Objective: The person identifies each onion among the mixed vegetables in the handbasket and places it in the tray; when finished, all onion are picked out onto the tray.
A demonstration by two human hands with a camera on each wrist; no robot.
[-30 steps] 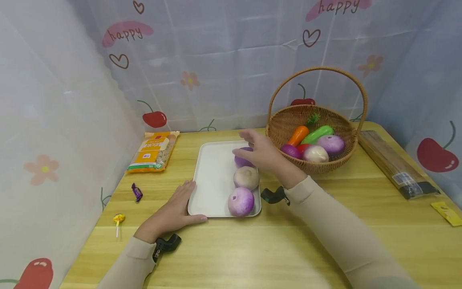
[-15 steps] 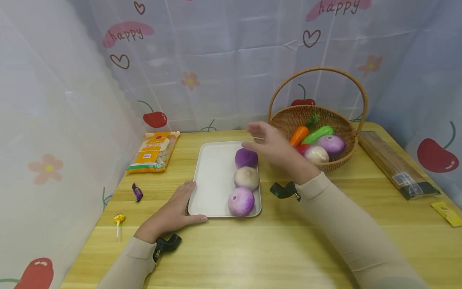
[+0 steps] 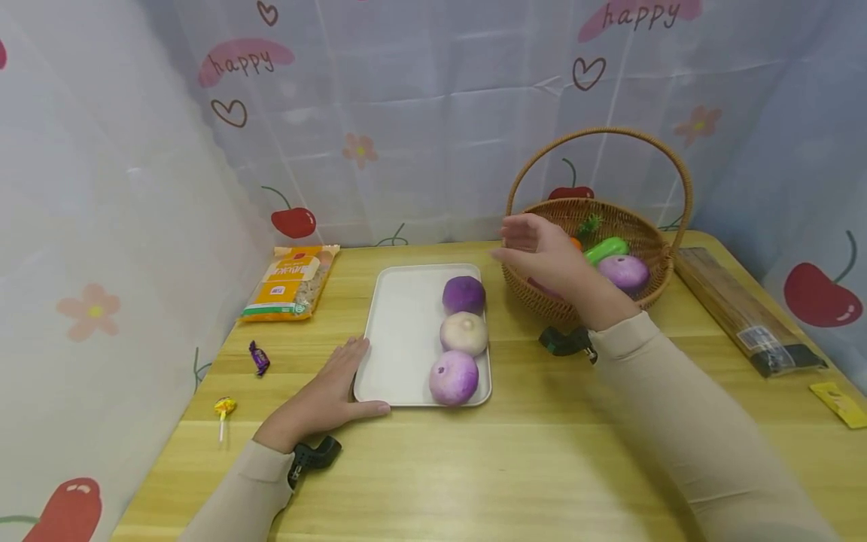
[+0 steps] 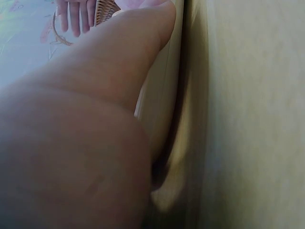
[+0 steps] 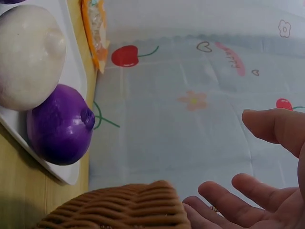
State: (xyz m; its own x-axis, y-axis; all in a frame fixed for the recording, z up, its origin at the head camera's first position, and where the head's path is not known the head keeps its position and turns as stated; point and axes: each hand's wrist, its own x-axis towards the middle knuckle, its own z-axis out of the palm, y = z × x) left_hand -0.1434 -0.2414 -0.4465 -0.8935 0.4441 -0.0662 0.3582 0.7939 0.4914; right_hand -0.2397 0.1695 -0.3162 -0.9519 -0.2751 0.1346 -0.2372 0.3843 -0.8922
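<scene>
The left hand (image 3: 321, 395) lies with its fingers extended, gripping nothing, around the seven-to-nine o'clock edge of the white rectangular tray (image 3: 403, 331); a light, even press there should steady it without tipping, which matters since round things are likely to roll. On the tray, glossy, toy-like onions form a close row down the right side: the deep-purple onion (image 3: 463, 295) at two o'clock, smooth with a stubby knob; the cream-white onion (image 3: 463, 335) at three, with a rounded tip; and the lilac onion (image 3: 454, 379) at five, fading to white, with a small dark spot. Farther right, the right hand (image 3: 552, 260) holds nothing, its thumb well apart from its fingers, at the nine-to-ten o'clock side of the wicker basket (image 3: 633, 229); whether it touches the rim, I cannot tell. Working there, it would do well to pass clear of the arched handle (image 3: 599, 130) and spread the thumb before closing round anything smooth, such as the second lilac onion (image 3: 623, 272) at four o'clock inside
</scene>
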